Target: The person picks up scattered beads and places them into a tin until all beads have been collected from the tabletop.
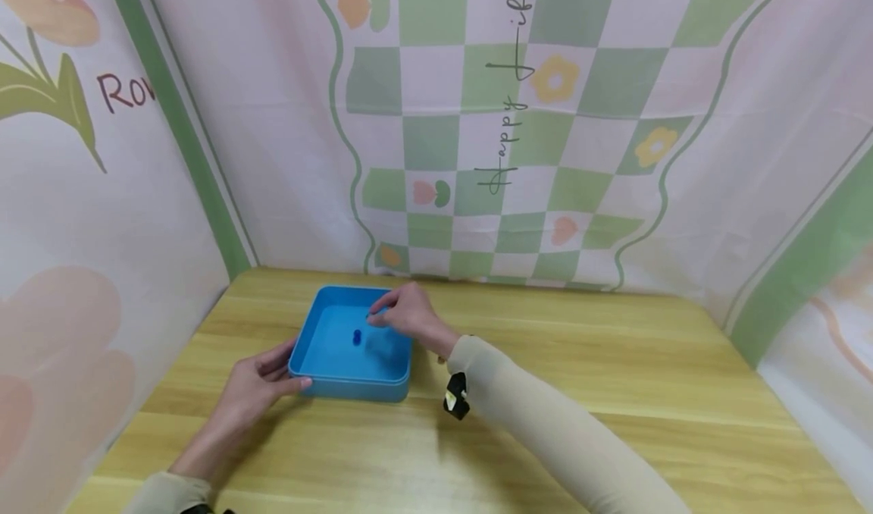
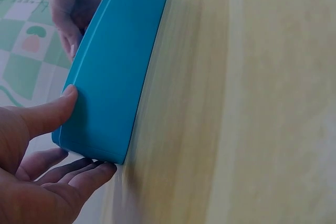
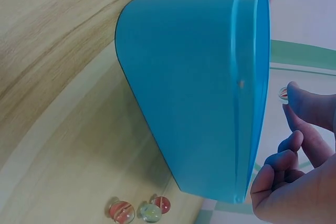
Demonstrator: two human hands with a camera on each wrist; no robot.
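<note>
A square blue plastic box point(image 1: 348, 389) without a lid stands on the wooden table. My left hand point(image 1: 252, 385) holds its near left corner, thumb on the front wall and fingers along the left side, as the left wrist view also shows. Over the right part of the box is my right hand point(image 1: 409, 313). Between thumb and index finger it pinches a clear glass marble point(image 3: 283, 94) with a reddish swirl. Small dark blue round things point(image 1: 357, 337) lie on the box floor, too small to make out in detail.
Beside the box, in the right wrist view, a red-swirled marble point(image 3: 122, 211), a pale greenish marble point(image 3: 150, 212) and a red marble point(image 3: 162, 204) lie on the table point(image 1: 614, 377). My right forearm largely covers them in the head view. A patterned curtain point(image 1: 491, 226) hangs behind the table.
</note>
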